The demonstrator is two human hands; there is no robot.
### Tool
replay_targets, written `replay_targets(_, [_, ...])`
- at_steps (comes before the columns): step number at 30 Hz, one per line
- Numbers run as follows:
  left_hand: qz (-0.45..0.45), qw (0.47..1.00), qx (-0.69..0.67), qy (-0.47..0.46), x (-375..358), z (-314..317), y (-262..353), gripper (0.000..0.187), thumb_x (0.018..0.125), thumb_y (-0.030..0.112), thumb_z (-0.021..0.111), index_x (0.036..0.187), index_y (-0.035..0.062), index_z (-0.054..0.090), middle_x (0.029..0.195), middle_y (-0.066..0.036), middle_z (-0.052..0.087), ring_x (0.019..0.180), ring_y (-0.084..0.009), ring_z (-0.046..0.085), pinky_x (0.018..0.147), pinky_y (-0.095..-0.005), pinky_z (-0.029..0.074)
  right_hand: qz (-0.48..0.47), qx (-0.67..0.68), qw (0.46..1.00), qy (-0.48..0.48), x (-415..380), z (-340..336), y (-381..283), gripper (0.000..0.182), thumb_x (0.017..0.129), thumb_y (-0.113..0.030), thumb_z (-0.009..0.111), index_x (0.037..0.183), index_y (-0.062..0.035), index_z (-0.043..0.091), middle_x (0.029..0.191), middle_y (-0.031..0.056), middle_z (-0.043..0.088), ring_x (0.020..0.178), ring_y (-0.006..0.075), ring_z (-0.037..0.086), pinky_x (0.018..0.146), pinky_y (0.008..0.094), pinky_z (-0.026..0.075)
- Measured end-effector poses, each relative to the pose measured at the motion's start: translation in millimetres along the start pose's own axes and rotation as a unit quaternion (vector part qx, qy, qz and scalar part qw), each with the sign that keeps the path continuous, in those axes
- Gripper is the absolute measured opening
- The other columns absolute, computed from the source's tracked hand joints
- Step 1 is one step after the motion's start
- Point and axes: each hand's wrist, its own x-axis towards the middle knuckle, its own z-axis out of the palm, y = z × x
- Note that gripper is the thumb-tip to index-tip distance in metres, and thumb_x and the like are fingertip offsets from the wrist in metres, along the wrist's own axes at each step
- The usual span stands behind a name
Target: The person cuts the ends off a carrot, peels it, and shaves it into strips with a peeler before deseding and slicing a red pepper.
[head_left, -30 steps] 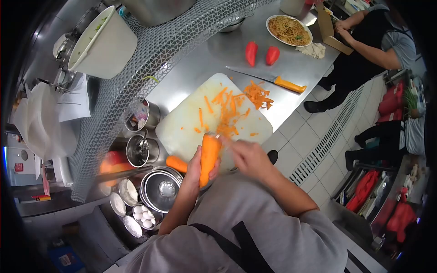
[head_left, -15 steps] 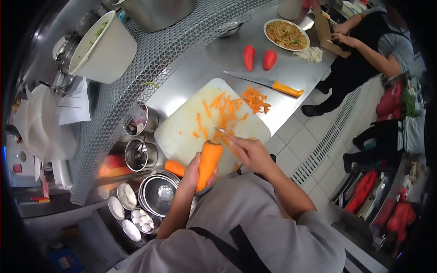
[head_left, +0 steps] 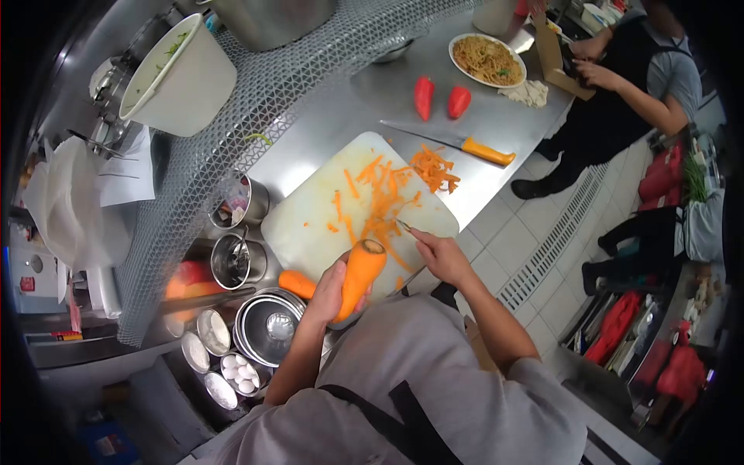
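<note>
My left hand (head_left: pixel 334 293) is wrapped around a large peeled-looking carrot (head_left: pixel 362 277), its cut top tilted up toward the board. In my right hand (head_left: pixel 443 256) is a peeler (head_left: pixel 404 226), mostly hidden by the fingers; its small metal head points at the board, apart from the carrot. Beneath both is a white cutting board (head_left: pixel 302 221) strewn with orange carrot peelings (head_left: pixel 380 203). A second carrot (head_left: pixel 297 284) lies at the board's near left edge, beside my left hand.
A yellow-handled knife (head_left: pixel 487 151) and two red peppers (head_left: pixel 424 98) lie beyond the board. Farther back stand a plate of noodles (head_left: pixel 488 60) and a co-worker (head_left: pixel 620 85) handling a cardboard box (head_left: pixel 552 58). Metal bowls (head_left: pixel 270 328) and pots (head_left: pixel 232 262) line the left.
My right hand with the peeler has moved right, away from the carrot. The carrot has shifted slightly right, turning its cut top more toward me.
</note>
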Motion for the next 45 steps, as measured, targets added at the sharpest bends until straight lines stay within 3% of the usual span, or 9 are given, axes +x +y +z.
replay_targets(7, [0.056,0.937,0.214,0.270,45,-49,-31,0.056,0.106,0.041,0.031,0.145,0.0030,0.041,0.094,-0.015,0.066,0.055,-0.0183,0.058,0.055,-0.0303,0.049,0.137,0.076,0.988,0.002,-1,-13,-24,0.041,0.096,-0.021,0.057,0.134,-0.0059,0.055,0.070,0.0161,0.060,0.061,0.0213,0.057,0.064,0.0331,0.048])
replay_targets(12, [0.106,0.713,0.444,0.533,61,-100,-41,0.048,0.104,0.033,0.037,0.137,0.0011,0.051,0.113,-0.029,0.065,0.091,-0.0417,0.067,0.080,-0.0457,0.052,0.150,0.100,0.983,-0.024,-6,-29,0,0.043,0.096,-0.022,0.058,0.136,-0.0062,0.054,0.068,0.0108,0.059,0.062,0.0157,0.055,0.063,0.0312,0.047])
replay_targets(15, [0.043,0.688,0.461,0.559,66,-115,-43,0.045,0.102,0.030,0.039,0.134,0.0012,0.054,0.109,-0.030,0.064,0.103,-0.0466,0.061,0.088,-0.0488,0.049,0.138,0.093,0.986,-0.024,14,-51,28,0.042,0.096,-0.022,0.057,0.136,-0.0067,0.054,0.068,0.0081,0.060,0.063,0.0134,0.055,0.063,0.0295,0.046])
replay_targets(23, [-0.018,0.587,0.455,0.669,69,-110,-49,0.021,0.094,0.017,0.057,0.098,-0.0016,0.066,0.092,-0.025,0.066,0.082,-0.0448,0.062,0.074,-0.0490,0.047,0.039,0.085,0.996,-0.014,118,-149,102,0.039,0.096,-0.021,0.058,0.132,-0.0062,0.057,0.068,0.0052,0.060,0.060,0.0107,0.052,0.058,0.0287,0.044])
replay_targets(25, [0.189,0.525,0.457,0.693,66,-78,-38,0.016,0.094,0.010,0.056,0.100,-0.0019,0.066,0.083,-0.019,0.067,0.074,-0.0385,0.064,0.071,-0.0423,0.050,0.066,-0.115,0.990,-0.053,144,-182,88,0.037,0.094,-0.021,0.059,0.125,-0.0010,0.058,0.071,0.0165,0.061,0.058,0.0228,0.055,0.059,0.0342,0.046])
replay_targets(27, [0.164,0.533,0.476,0.680,54,-19,-36,0.015,0.094,0.006,0.055,0.102,-0.0019,0.065,0.090,-0.020,0.066,0.082,-0.0343,0.065,0.075,-0.0400,0.050,-0.078,-0.159,0.984,-0.005,169,-193,138,0.035,0.094,-0.018,0.059,0.125,-0.0016,0.059,0.066,0.0174,0.061,0.067,0.0292,0.063,0.065,0.0386,0.050])
replay_targets(29, [0.153,0.534,0.478,0.680,35,27,-83,0.020,0.095,0.008,0.053,0.109,-0.0017,0.063,0.104,-0.022,0.063,0.097,-0.0372,0.062,0.085,-0.0415,0.048,-0.020,-0.206,0.976,-0.064,182,-211,136,0.034,0.092,-0.019,0.060,0.122,-0.0038,0.060,0.086,0.0245,0.064,0.075,0.0406,0.063,0.072,0.0442,0.051])
replay_targets(36, [-0.102,0.479,0.484,0.725,76,82,-170,0.054,0.098,0.025,0.046,0.141,-0.0081,0.040,0.153,-0.030,0.025,0.143,-0.0441,0.024,0.117,-0.0509,0.019,-0.109,-0.299,0.944,-0.083,210,-211,210,0.041,0.088,-0.017,0.064,0.129,-0.0089,0.061,0.102,0.0164,0.053,0.093,0.0361,0.059,0.082,0.0441,0.049])
replay_targets(45, [0.126,0.648,0.447,0.603,242,104,-108,0.056,0.094,0.023,0.054,0.139,-0.0094,0.041,0.152,-0.028,0.030,0.142,-0.0418,0.029,0.117,-0.0468,0.024,-0.254,-0.216,0.934,-0.130,198,-190,153,0.035,0.084,-0.014,0.067,0.116,-0.0016,0.062,0.102,0.0206,0.054,0.094,0.0380,0.055,0.083,0.0439,0.047])
